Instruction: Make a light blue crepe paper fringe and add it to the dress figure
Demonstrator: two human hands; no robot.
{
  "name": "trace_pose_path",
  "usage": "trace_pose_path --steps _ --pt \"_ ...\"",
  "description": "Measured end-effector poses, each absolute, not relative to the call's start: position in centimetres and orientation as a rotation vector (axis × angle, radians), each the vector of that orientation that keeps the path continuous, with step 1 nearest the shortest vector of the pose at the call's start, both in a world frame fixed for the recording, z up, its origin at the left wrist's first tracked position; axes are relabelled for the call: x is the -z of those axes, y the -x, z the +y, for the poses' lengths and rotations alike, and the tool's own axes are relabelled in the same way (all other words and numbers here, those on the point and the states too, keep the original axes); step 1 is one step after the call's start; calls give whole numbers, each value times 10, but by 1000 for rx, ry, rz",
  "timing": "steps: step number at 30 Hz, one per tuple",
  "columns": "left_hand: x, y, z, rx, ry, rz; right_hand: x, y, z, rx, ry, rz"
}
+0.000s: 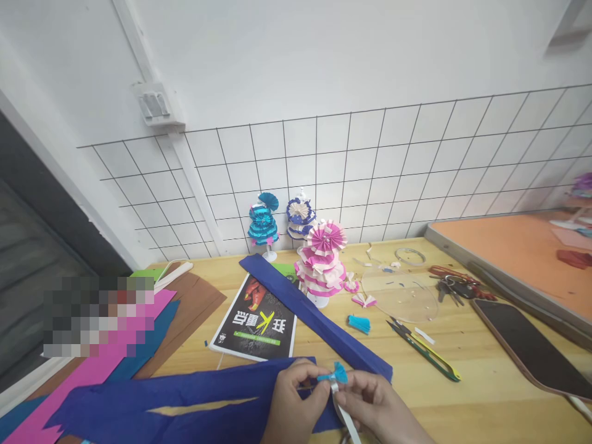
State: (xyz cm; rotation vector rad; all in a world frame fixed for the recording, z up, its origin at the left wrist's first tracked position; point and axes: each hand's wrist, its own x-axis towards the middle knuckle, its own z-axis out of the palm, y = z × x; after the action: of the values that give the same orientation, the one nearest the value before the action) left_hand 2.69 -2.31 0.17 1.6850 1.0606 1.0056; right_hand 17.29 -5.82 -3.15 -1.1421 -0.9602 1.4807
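Note:
Near the bottom centre, my left hand pinches the left side of a small gathered piece of light blue crepe paper. My right hand has its fingers closed on a white strip at the middle of that piece. The strip hangs down toward the bottom edge. Under and around my hands lies dark blue crepe paper, and a folded dark blue strip runs diagonally behind them. Another small light blue folded piece rests on the wooden table.
Three paper-frill trees, teal, blue-white and pink, stand at the back. Green-yellow snips, keys and a phone lie right. A black printed sheet and pink paper lie left.

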Motion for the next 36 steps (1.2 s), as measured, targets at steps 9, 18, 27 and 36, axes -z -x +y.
trace_pose_path --steps 9,18,27,36 --pt "4 -31 -24 -988 -1255 1020 30 -173 -58 -1460 1134 -999" --pt "-4 -31 -22 -830 -865 952 23 -171 -59 -1464 1077 -1031" --pt "-13 -32 -23 -702 -616 897 18 -175 -59 -1434 1066 -1057" --pt "1 -29 -22 -722 -825 883 1 -173 -64 -1560 1026 -895"
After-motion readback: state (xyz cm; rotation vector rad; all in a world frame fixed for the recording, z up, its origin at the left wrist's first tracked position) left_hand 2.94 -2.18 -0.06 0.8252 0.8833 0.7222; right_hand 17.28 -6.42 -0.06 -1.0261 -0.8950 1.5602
